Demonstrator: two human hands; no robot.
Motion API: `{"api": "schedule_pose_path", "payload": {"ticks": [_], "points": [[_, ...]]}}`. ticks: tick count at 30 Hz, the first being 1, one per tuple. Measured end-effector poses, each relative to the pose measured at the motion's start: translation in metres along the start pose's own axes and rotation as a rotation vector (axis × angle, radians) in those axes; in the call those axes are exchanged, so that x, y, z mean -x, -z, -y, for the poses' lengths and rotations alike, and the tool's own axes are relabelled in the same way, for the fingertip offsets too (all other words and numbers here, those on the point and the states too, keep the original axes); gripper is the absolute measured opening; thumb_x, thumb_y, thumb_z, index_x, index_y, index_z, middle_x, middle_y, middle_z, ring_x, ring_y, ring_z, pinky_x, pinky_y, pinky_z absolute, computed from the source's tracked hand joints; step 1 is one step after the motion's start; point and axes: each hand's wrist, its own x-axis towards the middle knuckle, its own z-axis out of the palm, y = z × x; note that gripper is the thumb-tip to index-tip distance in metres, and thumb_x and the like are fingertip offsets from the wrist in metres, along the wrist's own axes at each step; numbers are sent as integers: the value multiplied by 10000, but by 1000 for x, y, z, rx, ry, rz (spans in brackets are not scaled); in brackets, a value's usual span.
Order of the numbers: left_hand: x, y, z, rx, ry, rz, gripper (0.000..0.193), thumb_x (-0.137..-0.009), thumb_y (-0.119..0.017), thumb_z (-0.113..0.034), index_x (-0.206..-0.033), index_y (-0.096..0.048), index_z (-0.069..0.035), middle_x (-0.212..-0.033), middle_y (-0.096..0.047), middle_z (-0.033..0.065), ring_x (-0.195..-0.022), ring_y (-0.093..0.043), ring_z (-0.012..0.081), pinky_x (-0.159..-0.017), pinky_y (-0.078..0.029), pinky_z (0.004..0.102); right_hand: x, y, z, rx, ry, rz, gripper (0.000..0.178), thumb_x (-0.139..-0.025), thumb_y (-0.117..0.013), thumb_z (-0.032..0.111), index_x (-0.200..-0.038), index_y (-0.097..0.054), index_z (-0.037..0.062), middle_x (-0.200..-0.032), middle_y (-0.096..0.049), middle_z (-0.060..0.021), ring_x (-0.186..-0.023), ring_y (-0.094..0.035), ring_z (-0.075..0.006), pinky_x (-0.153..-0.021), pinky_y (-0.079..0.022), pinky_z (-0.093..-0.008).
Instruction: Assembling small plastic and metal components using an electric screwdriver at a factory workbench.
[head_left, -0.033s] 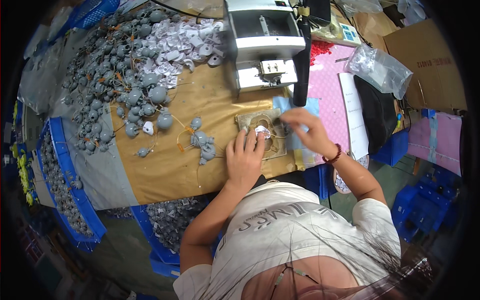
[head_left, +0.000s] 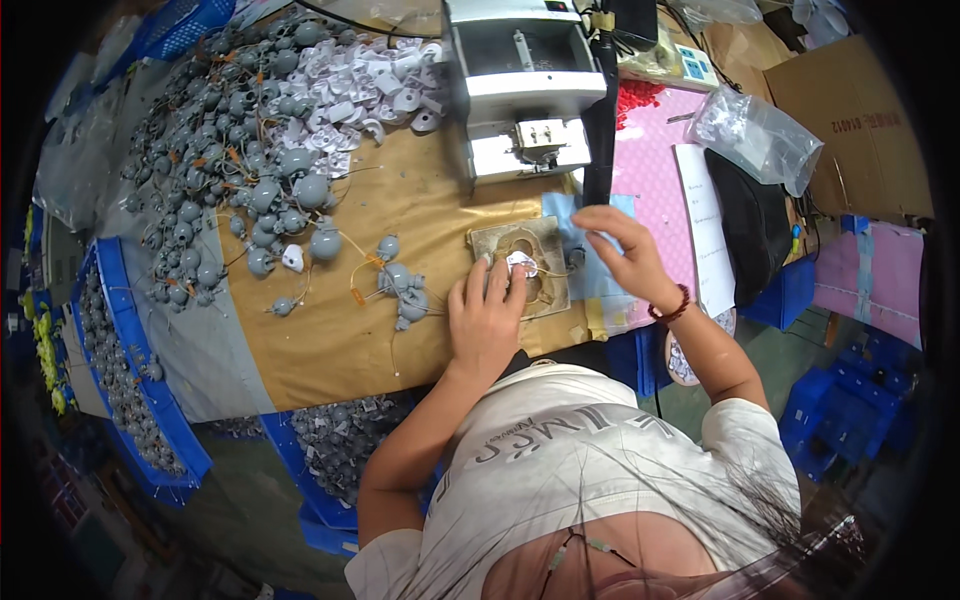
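Observation:
A flat tan jig plate [head_left: 552,305] with a rounded recess lies before me on the brown-covered table. Inside the recess sits a small white plastic part [head_left: 519,262], with a thin wire running off to its right. My left hand [head_left: 487,310] rests with its fingers stretched over the plate's left side, fingertips at the white part. Just right of the plate, my right hand [head_left: 630,255] hovers with thumb and index finger apart; I see nothing between them. Left of my left hand lie several grey ball-shaped pieces [head_left: 397,280] with wires and an orange tag.
A big heap of grey balls [head_left: 265,190] and a pile of white parts [head_left: 390,85] cover the back left. A metal machine [head_left: 525,90] stands behind the plate. To the right are red bits [head_left: 637,97], a paper sheet [head_left: 705,230] and a clear bag [head_left: 760,140].
My right hand has drawn slightly up and right from the plate's right edge, its fingers showing more apart. My left hand stays over the plate. The whole view has shifted a little.

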Motion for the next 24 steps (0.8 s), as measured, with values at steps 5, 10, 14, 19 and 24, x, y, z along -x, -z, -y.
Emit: {"api": "schedule_pose_path", "payload": {"ticks": [5, 10, 14, 19, 24], "points": [[1, -3, 4, 5, -23, -3, 399, -816, -657, -90, -1212, -680, -126, -1221, -606, 94, -1192, -559, 321, -925, -449, 444, 7, 14, 8, 222, 85, 198, 359, -829, -675, -29, -1172, -596, 43, -1309, -611, -150, -1258, -546, -353, -1058, -447, -440], [1, -6, 5, 21, -28, -9, 344, -849, -623, -120, -1189, -675, -110, -1218, -603, 99, -1198, -559, 323, -902, -470, 434, 16, -14, -27, 371, 239, 58, 355, -770, -670, -61, -1088, -552, 43, -1207, -596, -156, -1104, -598, -350, -953, -489, -421], [2, -6, 6, 42, -14, 1, 413, -786, -705, -87, -1196, -691, -134, -1218, -606, 95, -1201, -560, 327, -922, -472, 444, 16, -32, -26, 22, -30, -240, 293, -800, -669, -50, -1058, -575, 52, -1102, -576, -100, -970, -597, -195, -826, -501, -306], [1, -3, 7, 57, -7, 26, 417, -776, -716, -87, -1190, -693, -132, -1218, -603, 89, -1206, -557, 325, -929, -472, 444, -8, -22, -3, -789, -543, -135, 179, -918, -689, 57, -1072, -601, 81, -871, -555, 20, -703, -533, -56, -571, -406, -220], [2, -5, 7, 67, -10, 22, 432, -763, -721, -87, -1192, -690, -130, -1222, -596, 88, -1215, -550, 321, -931, -473, 441, -8, -17, -4, -1233, -534, 87, 182, -957, -662, 107, -1132, -625, 73, -779, -572, 1, -572, -461, -17, -480, -320, -168]]}}
